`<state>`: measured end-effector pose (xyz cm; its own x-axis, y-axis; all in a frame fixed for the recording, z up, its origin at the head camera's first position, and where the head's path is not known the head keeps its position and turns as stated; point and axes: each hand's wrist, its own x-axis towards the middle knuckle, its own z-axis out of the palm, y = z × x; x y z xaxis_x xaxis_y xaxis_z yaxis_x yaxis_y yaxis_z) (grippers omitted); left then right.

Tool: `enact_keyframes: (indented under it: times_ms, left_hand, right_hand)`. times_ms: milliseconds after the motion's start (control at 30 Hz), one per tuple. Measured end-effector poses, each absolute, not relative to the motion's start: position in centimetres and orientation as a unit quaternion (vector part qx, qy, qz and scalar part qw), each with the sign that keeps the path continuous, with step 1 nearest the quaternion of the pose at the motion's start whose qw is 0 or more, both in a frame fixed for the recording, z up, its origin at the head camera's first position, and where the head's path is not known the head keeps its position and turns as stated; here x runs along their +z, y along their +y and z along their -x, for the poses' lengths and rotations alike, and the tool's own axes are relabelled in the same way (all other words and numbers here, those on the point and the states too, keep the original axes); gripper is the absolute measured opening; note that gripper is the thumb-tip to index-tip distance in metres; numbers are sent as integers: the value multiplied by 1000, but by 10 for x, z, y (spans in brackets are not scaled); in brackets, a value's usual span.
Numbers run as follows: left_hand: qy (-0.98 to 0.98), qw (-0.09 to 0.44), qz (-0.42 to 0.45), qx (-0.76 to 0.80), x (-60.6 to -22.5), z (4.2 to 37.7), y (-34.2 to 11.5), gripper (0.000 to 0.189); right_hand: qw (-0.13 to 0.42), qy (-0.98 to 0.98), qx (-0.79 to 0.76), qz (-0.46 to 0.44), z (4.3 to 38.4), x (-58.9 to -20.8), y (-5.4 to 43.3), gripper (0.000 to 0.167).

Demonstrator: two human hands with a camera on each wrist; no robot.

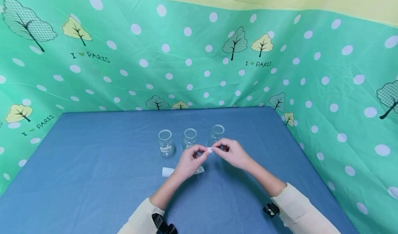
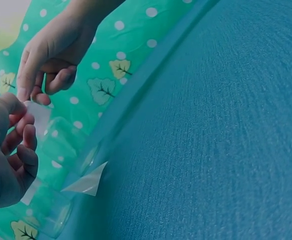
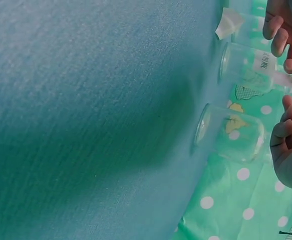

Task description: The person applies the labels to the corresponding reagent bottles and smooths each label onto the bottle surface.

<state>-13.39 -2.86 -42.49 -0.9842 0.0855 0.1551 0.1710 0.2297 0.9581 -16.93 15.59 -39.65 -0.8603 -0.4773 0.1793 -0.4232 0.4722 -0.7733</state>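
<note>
Between the fingertips of my left hand (image 1: 190, 160) and right hand (image 1: 233, 153) is a small white label (image 1: 209, 150), pinched from both sides just in front of the right-hand jar. Three glass jars stand open in a row: the left jar (image 1: 165, 140) bears a printed white label, the middle jar (image 1: 190, 134) also has one, partly behind my left hand. On the right jar (image 3: 233, 132) no label shows in the right wrist view. The left wrist view has the white label (image 2: 39, 115) hanging below the meeting fingertips.
A curled strip of white paper (image 1: 168, 172) lies on the blue tablecloth (image 1: 93, 178), partly under my left wrist. A green dotted curtain (image 1: 174, 64) rises behind the table and along its right side.
</note>
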Motion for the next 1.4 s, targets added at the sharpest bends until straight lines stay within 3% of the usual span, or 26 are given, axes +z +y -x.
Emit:
enact_keyframes:
  times_ms: [467, 733, 1033, 1400]
  left_hand:
    - [-781, 35, 62, -621, -396, 120, -28, 4]
    - [-785, 29, 46, -617, -429, 135, -26, 6]
    - [-782, 20, 57, -620, -432, 133, -24, 11]
    - [-794, 15, 82, -602, -432, 133, -14, 9]
  right_hand:
    - [22, 872, -445, 202, 151, -358, 150, 8]
    - [-12, 867, -470, 166, 155, -358, 155, 9]
    - [-33, 856, -496, 141, 157, -358, 161, 9]
    - [-97, 852, -503, 107, 160, -358, 170, 8]
